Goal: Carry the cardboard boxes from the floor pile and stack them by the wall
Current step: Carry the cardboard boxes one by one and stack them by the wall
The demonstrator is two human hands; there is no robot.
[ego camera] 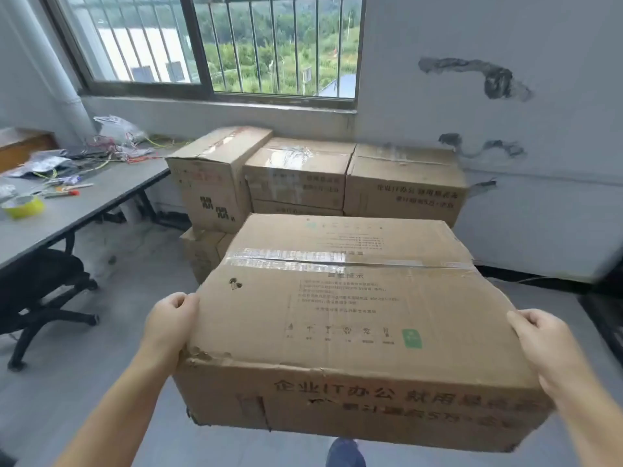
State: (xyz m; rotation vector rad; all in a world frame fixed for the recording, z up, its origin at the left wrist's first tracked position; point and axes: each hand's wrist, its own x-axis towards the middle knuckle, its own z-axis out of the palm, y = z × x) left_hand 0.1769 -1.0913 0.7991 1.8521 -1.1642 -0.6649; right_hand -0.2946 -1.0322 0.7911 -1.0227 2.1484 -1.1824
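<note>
In the lower half of the frame we have the cardboard box (pixel 340 318) up off the floor, carried between both hands. Our left hand (pixel 172 323) is at the box's left top edge, thumb lying on the lid and fingers curled down over the side, forearm running in from the lower left corner. Our right hand (pixel 546 345) clamps the right top edge the same way, thumb on the lid, fingers wrapped over the side, arm coming in from the lower right.

Ahead, at centre frame, the stacked boxes (pixel 337 176) stand against the wall (pixel 505 129) under the barred window (pixel 215 45); the far edge of our box overlaps their lower part in the picture, and we cannot tell whether they touch. Grey floor (pixel 118 251) shows to the left of the stack, between it and the desk (pixel 101 197). The office chair (pixel 40 291) sits tucked under the desk at the left edge, and a yellow tape roll (pixel 25 205) and loose wires lie on top.

The box is wide and brown, its lid sealed with a strip of clear tape, printed text and handling symbols on top, large dark characters along the near side, and the near left corner scuffed and torn.
</note>
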